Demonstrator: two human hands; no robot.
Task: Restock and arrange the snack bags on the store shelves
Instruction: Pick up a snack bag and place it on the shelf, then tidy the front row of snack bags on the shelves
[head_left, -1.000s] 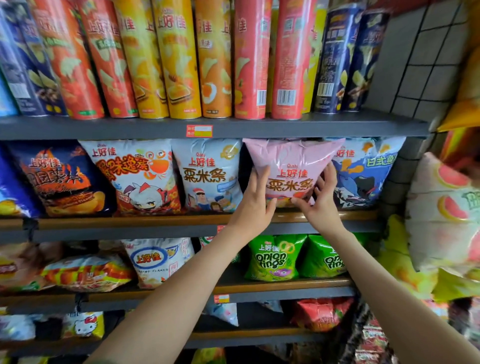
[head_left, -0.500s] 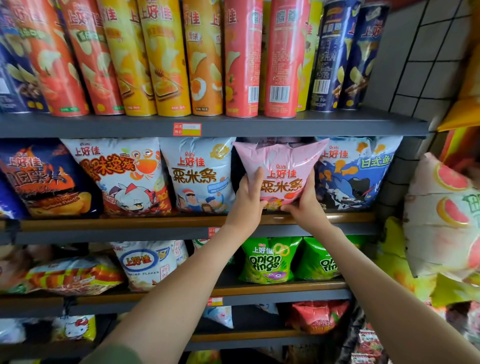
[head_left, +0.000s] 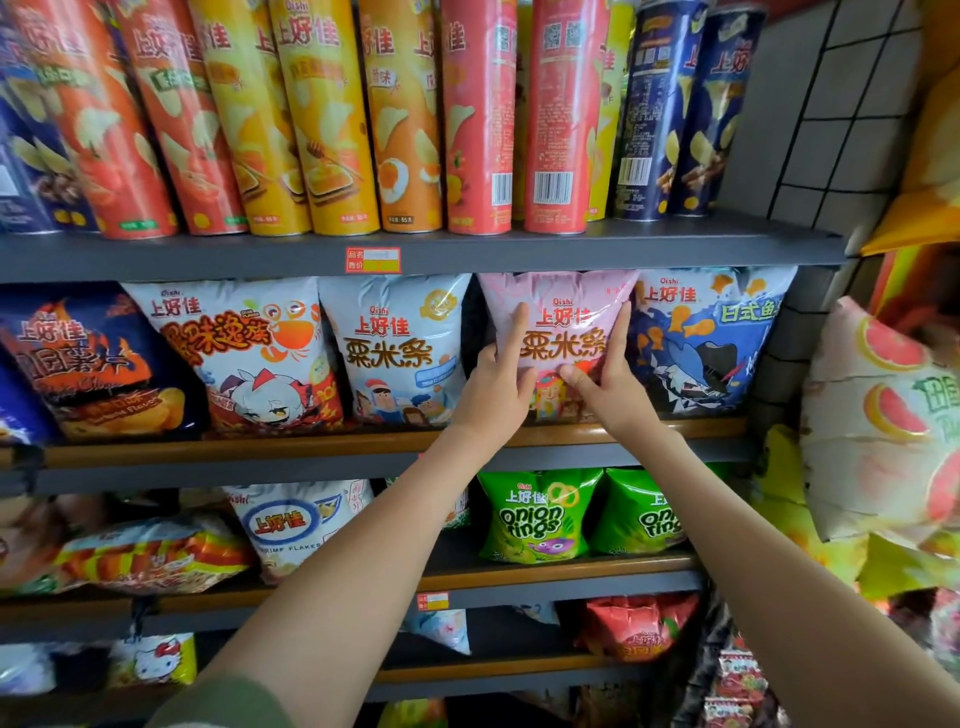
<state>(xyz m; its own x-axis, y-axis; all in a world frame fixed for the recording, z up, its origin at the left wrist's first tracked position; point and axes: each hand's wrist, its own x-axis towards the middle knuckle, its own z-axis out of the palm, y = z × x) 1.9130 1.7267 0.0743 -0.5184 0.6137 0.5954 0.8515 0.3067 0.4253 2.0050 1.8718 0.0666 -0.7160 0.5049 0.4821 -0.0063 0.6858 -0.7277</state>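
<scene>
Dark grey metal shelves (head_left: 623, 247) with wood-coloured front lips (head_left: 260, 446) fill the view. Up and right of the fingers (head_left: 519, 327), a grey wall (head_left: 763, 104) carries a black grid of lines (head_left: 831, 115). A red-and-yellow price tag (head_left: 373, 260) sits on the shelf edge above the fingers. The light is even.

The person's left hand (head_left: 493, 395) and right hand (head_left: 608, 384) are both bare. The left forearm (head_left: 363, 545) behind its hand is uncovered for most of its length. Far back from that hand, at the bottom edge of the view, it meets a sleeve (head_left: 228, 701) of plain olive-green fabric, soft-looking and slightly blurred. The right forearm (head_left: 769, 561) is uncovered from its hand back to the frame's edge.
</scene>
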